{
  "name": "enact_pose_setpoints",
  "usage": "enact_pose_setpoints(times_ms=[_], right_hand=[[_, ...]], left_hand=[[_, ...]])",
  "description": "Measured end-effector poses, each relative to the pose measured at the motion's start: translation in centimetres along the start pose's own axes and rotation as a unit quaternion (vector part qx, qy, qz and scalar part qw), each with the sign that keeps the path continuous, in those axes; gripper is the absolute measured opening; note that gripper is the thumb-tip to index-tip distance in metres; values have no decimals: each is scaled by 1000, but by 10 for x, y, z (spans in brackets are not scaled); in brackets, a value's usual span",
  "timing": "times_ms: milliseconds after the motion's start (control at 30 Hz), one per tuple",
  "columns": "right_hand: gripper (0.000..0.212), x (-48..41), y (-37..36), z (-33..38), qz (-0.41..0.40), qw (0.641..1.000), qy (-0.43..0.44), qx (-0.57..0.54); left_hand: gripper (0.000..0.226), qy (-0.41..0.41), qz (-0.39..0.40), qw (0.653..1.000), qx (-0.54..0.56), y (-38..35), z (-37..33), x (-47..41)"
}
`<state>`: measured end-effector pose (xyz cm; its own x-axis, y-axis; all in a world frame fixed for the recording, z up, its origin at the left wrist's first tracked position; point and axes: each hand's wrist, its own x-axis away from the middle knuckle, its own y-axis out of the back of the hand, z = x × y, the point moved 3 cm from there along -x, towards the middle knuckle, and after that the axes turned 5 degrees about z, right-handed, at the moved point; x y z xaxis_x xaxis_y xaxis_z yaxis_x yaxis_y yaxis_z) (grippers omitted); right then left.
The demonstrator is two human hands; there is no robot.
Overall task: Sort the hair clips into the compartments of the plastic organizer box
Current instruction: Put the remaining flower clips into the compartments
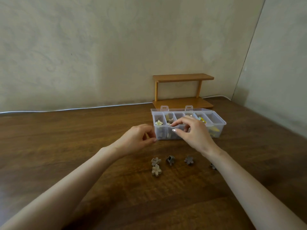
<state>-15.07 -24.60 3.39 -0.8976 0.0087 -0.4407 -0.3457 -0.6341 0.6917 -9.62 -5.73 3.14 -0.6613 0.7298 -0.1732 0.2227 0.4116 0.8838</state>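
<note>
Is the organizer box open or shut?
Open: the organizer box compartments are exposed, its lid is folded back, and the right hand reaches inside.

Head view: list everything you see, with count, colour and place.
table: one, dark wood
shelf: one, wooden, on table by wall
cable: one, white, table's back edge
organizer box: one, clear, before shelf
loose hair clips: five, grey to cream, on table nearer the person, one partly behind right forearm
boxed hair clips: count unclear, cream and yellow visible
left hand: at box's left front corner, fingers curled
right hand: over box's middle compartments, grip unclear
</note>
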Motion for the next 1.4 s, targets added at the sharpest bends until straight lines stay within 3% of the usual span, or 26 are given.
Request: enact_pose_setpoints(times_ms=[167, 333, 500, 700, 900, 967, 1200, 1400], right_hand=[[14, 11, -4, 3, 15, 1000, 20, -3], [20, 20, -9, 2, 235, 966, -20, -107], [26, 24, -13, -2, 305, 947, -41, -89], [16, 24, -17, -1, 300, 952, -36, -51], [13, 22, -16, 0, 286, 956, -45, -54], [13, 22, -16, -1, 290, 954, -43, -54], [13, 21, -16, -6, 281, 958, -33, -49], [14, 18, -16, -5, 242, 969, -22, -33]], left_hand=[[19, -5, 115, 993, 32, -16, -5, 19], [22, -21, 156, 985, 76, -15, -3, 27], [25, -18, 206, 975, 84, -17, 4, 30], [14, -6, 117, 992, 52, -15, -2, 19], [13, 36, -108, 993, 26, 20, 1, -24], [15, 50, -149, 988, -1, 26, 7, -47], [17, 74, -111, 989, -69, 18, 18, -94], [26, 39, -144, 987, -60, 18, 18, -80]])
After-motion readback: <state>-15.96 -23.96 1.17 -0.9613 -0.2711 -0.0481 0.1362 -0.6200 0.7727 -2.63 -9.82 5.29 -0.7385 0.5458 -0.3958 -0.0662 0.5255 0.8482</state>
